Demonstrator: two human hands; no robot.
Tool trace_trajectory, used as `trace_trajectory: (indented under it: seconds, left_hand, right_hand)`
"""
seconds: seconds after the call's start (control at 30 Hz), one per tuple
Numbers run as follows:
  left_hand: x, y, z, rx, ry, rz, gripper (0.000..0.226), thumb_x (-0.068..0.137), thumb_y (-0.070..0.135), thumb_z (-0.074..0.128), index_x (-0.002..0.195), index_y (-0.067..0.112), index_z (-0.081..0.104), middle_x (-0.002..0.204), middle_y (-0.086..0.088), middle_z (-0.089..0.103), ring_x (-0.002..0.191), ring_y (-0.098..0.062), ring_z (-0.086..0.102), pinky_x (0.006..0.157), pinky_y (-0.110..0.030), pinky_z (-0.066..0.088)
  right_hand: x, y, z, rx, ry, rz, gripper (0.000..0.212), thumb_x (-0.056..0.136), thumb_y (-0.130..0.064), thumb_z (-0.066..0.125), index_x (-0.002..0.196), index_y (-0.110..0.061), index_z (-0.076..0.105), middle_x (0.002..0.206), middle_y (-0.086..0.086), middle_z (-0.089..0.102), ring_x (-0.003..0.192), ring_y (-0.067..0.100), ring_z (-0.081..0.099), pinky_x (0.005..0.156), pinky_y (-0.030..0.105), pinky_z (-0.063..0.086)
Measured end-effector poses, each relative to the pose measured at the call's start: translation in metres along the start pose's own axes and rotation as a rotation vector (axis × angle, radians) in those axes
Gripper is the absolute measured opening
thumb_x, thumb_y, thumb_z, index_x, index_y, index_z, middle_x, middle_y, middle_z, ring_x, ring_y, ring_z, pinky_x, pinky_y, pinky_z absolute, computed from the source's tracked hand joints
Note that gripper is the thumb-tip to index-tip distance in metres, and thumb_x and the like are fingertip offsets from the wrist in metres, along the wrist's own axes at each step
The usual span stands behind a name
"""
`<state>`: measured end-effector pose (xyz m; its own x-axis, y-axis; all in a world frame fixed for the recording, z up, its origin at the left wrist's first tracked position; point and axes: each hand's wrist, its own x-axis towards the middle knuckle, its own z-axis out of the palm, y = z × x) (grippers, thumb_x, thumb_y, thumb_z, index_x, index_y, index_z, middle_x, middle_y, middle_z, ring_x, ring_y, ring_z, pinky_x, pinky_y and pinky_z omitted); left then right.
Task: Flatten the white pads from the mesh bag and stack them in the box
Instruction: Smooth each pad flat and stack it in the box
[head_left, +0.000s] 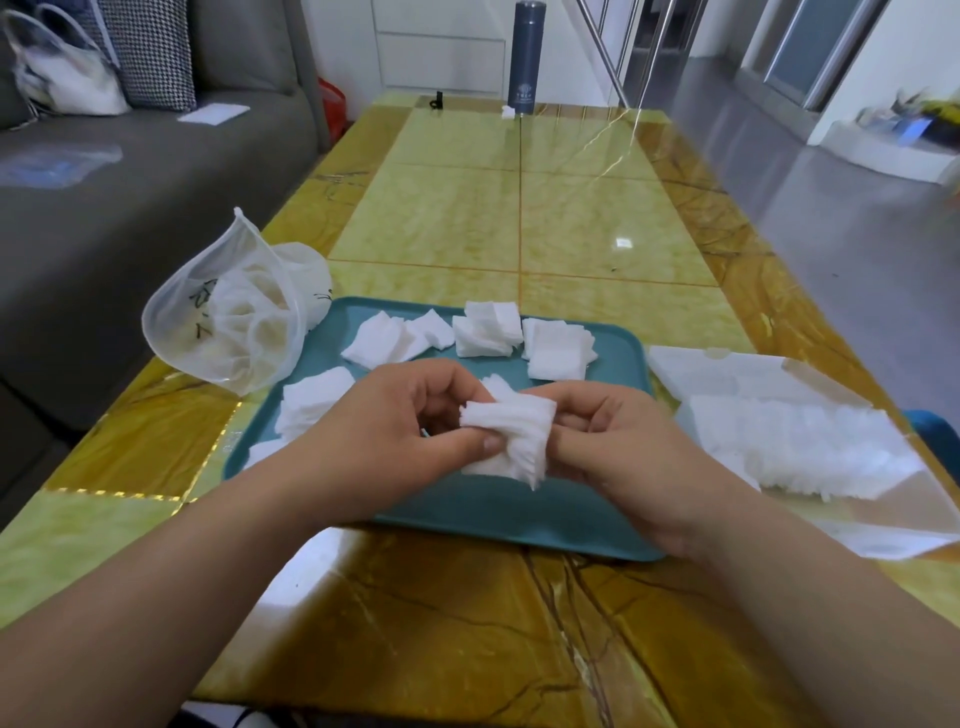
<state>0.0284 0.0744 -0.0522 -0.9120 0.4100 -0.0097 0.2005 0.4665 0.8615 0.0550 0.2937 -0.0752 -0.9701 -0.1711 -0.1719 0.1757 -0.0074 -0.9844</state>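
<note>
A long yellow table (519, 218) carries a teal tray (509, 525) near the person. To its right lies an open white box (748, 384) with a stack of pads (810, 447) in it. A mesh bag (223, 322) slumps at the tray's left corner. Loose pads (488, 330) dot the tray. Over it, the left hand (395, 441) and right hand (618, 447) both pinch one thick wad of pads (511, 436), fingers curled closed.

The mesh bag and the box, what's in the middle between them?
In the head view, the teal tray with loose white pads lies between mesh bag and box.
</note>
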Motion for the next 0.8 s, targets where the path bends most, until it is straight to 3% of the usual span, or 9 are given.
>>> trace_trajectory:
  seconds: [0.1,0.23,0.3,0.4,0.53,0.67,0.73,0.8]
  left_hand:
    - [0.001,-0.002,0.000,0.070,0.019,0.013,0.015,0.085,0.023,0.084,0.090,0.029,0.072,0.071,0.008,0.072,0.054,0.003,0.053,0.056,-0.011,0.043]
    - [0.004,-0.006,0.003,0.134,0.075,0.012,0.021,0.082,0.027,0.086,0.091,0.029,0.067,0.067,0.011,0.068,0.050,0.001,0.052,0.054,-0.012,0.043]
    - [0.006,-0.010,0.004,0.159,0.113,0.006,0.036,0.077,0.035,0.088,0.101,0.034,0.061,0.069,0.011,0.069,0.053,0.000,0.056,0.056,-0.013,0.043]
    - [0.006,-0.013,0.006,0.185,0.054,-0.026,0.057,0.076,0.041,0.088,0.122,0.044,0.054,0.072,0.010,0.070,0.058,-0.001,0.062,0.058,-0.014,0.044]
    - [0.007,-0.015,0.009,0.238,-0.016,-0.034,0.017,0.082,0.040,0.084,0.094,0.034,0.073,0.063,0.008,0.065,0.049,-0.001,0.050,0.051,-0.019,0.038]
    - [0.009,-0.016,0.016,0.318,-0.006,-0.090,0.020,0.077,0.045,0.084,0.087,0.035,0.070,0.066,0.009,0.068,0.053,-0.002,0.056,0.055,-0.029,0.046]
    - [0.009,-0.016,0.019,0.333,-0.024,-0.117,0.026,0.074,0.051,0.084,0.093,0.040,0.069,0.068,0.010,0.069,0.056,-0.002,0.059,0.058,-0.034,0.050]
    - [0.010,-0.015,0.020,0.341,-0.029,-0.131,0.031,0.073,0.056,0.083,0.097,0.041,0.068,0.069,0.009,0.069,0.059,-0.002,0.061,0.060,-0.035,0.052]
  right_hand:
    - [-0.001,-0.001,-0.004,-0.044,-0.063,-0.011,0.027,0.093,0.003,0.070,0.116,-0.010,0.076,0.108,0.013,0.080,0.105,0.024,0.076,0.089,0.031,0.060]
    - [-0.004,-0.003,-0.006,-0.102,-0.185,-0.009,0.053,0.078,0.003,0.079,0.126,-0.015,0.069,0.119,0.009,0.077,0.116,0.024,0.071,0.102,0.035,0.056]
    - [-0.006,0.000,-0.002,-0.244,-0.123,-0.034,0.055,0.075,-0.001,0.090,0.122,-0.020,0.068,0.114,0.002,0.078,0.111,0.018,0.073,0.097,0.033,0.058]
    - [-0.002,0.004,0.003,-0.410,-0.014,-0.080,0.044,0.080,-0.002,0.085,0.112,-0.026,0.069,0.103,-0.007,0.078,0.099,0.009,0.073,0.088,0.026,0.058]
    - [0.002,0.008,0.002,-0.569,0.082,-0.134,0.033,0.087,-0.005,0.075,0.108,-0.030,0.071,0.103,-0.015,0.076,0.101,0.003,0.070,0.093,0.025,0.055]
    - [0.003,0.012,0.007,-0.658,0.148,-0.102,0.054,0.091,-0.005,0.068,0.134,-0.036,0.061,0.132,-0.017,0.065,0.126,0.004,0.059,0.112,0.027,0.046]
    - [0.002,0.013,0.012,-0.603,0.140,-0.068,0.064,0.092,-0.001,0.063,0.144,-0.036,0.053,0.137,-0.013,0.060,0.120,0.003,0.060,0.104,0.017,0.049]
    - [0.000,0.013,0.018,-0.551,0.141,-0.038,0.069,0.093,0.001,0.059,0.149,-0.037,0.047,0.136,-0.010,0.057,0.100,0.000,0.064,0.080,0.004,0.050]
